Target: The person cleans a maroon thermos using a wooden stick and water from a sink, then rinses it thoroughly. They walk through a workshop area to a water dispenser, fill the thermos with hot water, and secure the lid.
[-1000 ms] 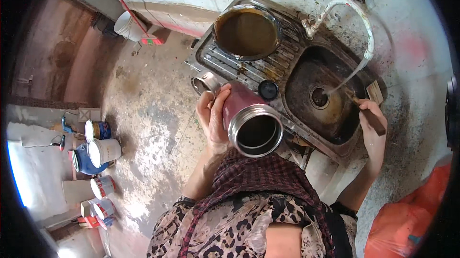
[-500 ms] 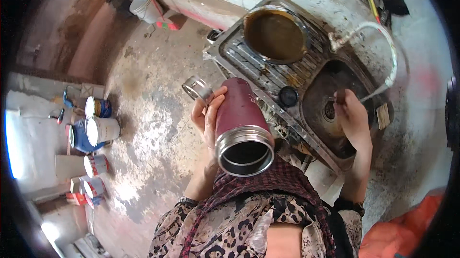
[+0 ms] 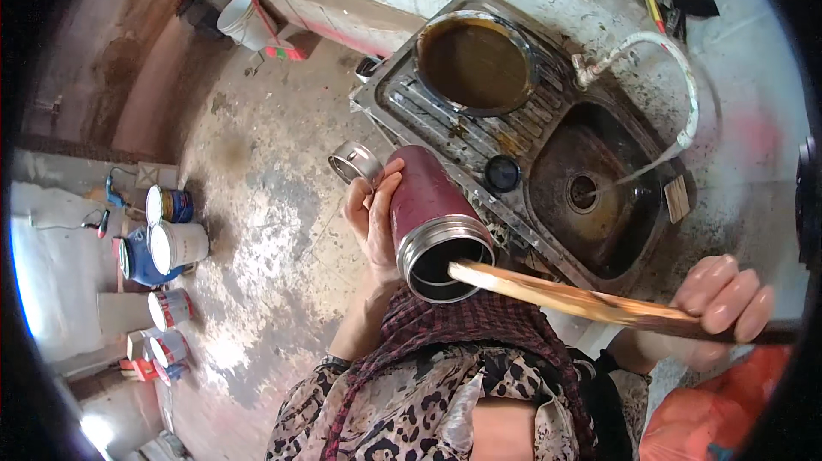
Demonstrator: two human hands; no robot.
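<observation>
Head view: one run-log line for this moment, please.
left hand: holds maroon flask | right hand: holds wooden stick, tip at flask mouth | sink: tap running

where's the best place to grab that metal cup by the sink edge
Probably around the side wall of the small metal cup, coming from above on the floor side. It stands mouth-up on the corner of the sink, and the left hand and maroon flask crowd its near side.

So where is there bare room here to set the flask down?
The left hand holds the flask, the right hand a stick. Free: the sink basin around the drain, and the floor between sink and paint cans. Crowded: the drainboard, taken by a bowl and cap.
</observation>
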